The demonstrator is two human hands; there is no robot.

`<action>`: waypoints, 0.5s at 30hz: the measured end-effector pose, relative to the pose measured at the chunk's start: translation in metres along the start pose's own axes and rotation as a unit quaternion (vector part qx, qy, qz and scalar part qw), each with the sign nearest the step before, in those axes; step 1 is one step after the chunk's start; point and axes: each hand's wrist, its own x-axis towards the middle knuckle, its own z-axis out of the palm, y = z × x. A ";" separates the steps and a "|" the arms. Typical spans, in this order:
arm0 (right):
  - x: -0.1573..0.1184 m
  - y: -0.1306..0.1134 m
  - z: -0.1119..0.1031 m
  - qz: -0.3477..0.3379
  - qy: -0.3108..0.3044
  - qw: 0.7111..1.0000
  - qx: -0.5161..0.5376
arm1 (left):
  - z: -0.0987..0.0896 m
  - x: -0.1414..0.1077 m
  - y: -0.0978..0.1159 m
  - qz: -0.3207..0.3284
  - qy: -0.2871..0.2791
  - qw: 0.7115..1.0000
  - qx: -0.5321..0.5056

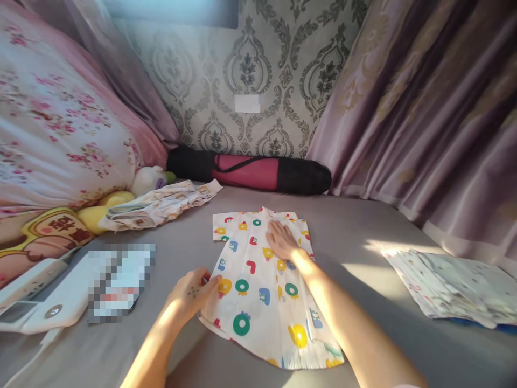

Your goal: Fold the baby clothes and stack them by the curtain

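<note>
A small white short-sleeved shirt [250,296] with colourful letter prints lies spread on the grey bed sheet, collar pointing away from me. One sleeve sticks out at the left; on the right side the fabric is folded inward. My left hand [194,291] pinches the shirt's left edge, thumb on top and fingers curled partly out of sight. Near the collar, my right hand [283,240] rests flat on the upper right of the shirt with its fingers stretched out, and its forearm passes over the shirt's right side.
Folded clothes [161,205] lie at the back left beside plush toys [147,180]. Another pile of folded clothes [456,285] is at the right. A white device [60,296] with a cable sits at the left. A black and red long bag [246,172] lies along the wall.
</note>
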 end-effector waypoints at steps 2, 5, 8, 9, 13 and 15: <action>0.004 0.004 0.011 -0.001 -0.054 0.999 0.002 | -0.001 0.000 -0.001 0.004 0.012 1.000 -0.016; 0.010 0.008 0.005 0.004 -0.091 0.996 -0.001 | -0.003 -0.001 -0.001 -0.011 0.024 0.999 -0.044; 0.025 -0.013 -0.013 0.014 -0.047 0.999 -0.009 | -0.004 -0.003 -0.001 -0.031 0.023 0.998 -0.059; 0.032 -0.026 -0.017 0.013 -0.021 1.000 -0.003 | -0.004 -0.003 -0.001 -0.033 0.018 0.997 -0.062; 0.058 -0.101 -0.016 -0.020 -0.043 0.995 0.085 | -0.003 -0.004 -0.004 -0.031 -0.012 0.998 -0.061; 0.067 -0.139 -0.009 -0.019 -0.064 0.992 0.112 | -0.002 -0.004 -0.006 -0.026 -0.025 0.997 -0.061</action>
